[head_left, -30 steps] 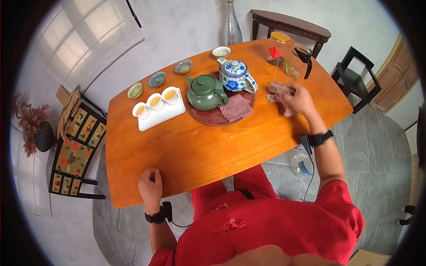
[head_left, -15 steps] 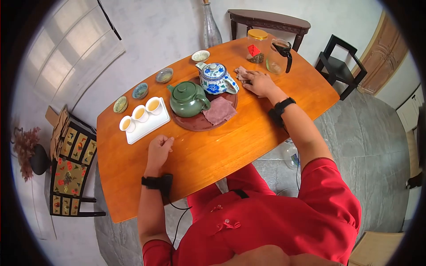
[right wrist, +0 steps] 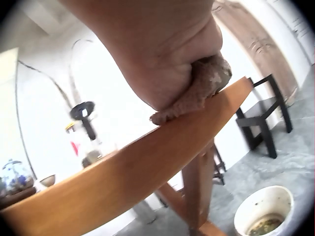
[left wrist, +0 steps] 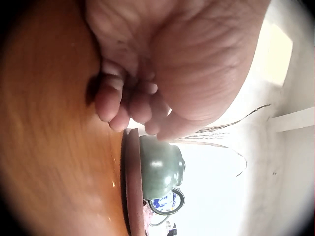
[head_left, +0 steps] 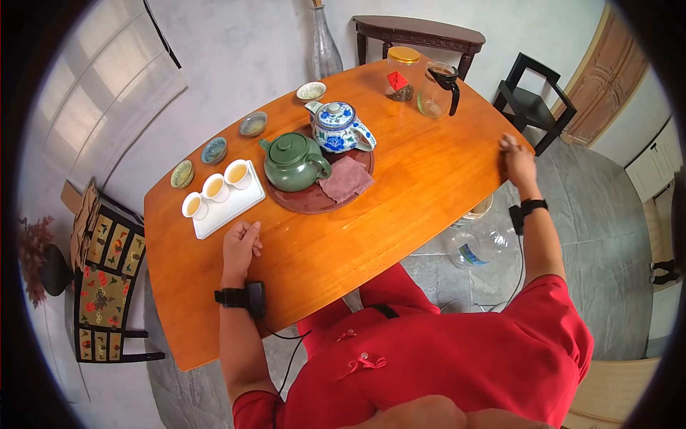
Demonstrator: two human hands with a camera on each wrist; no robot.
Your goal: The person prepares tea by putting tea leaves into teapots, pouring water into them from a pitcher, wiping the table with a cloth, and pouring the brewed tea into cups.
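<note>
Small bowls: three point(head_left: 214, 150) sit beyond the green teapot to its left, along the far edge; a fourth stands straight behind it.
White cups: three point(head_left: 215, 187), filled with pale tea, on a white tray point(head_left: 227, 224) left of the green teapot; the pouring looks done there.
Left hand point(head_left: 241, 247): nearer than the green teapot, to its left, fingers loosely curled, holding nothing.
Green teapot point(head_left: 294, 164): lid on, on the round tray point(head_left: 307, 207), a folded cloth point(head_left: 346, 180) at its right, lying flat and unused just now.
Blue-and-white teapot point(head_left: 336, 127): just beyond the green teapot to its right, lid on.
Jar and pitcher: the lidded jar point(head_left: 402, 75) and glass pitcher point(head_left: 436, 91) stand well right of the green teapot, towards the far edge.
Open room: a broad bare stretch of worktop point(head_left: 429, 164) right of the green teapot, plus a strip in front of it.
Right hand point(head_left: 520, 166): far right of the green teapot, gripping a bunched cloth point(right wrist: 199, 89) right at the worktop's rim; wiping seems under way, the cloth not yet put down.
Beyond the edge: floor, with a bucket point(right wrist: 263, 201) standing below.
</note>
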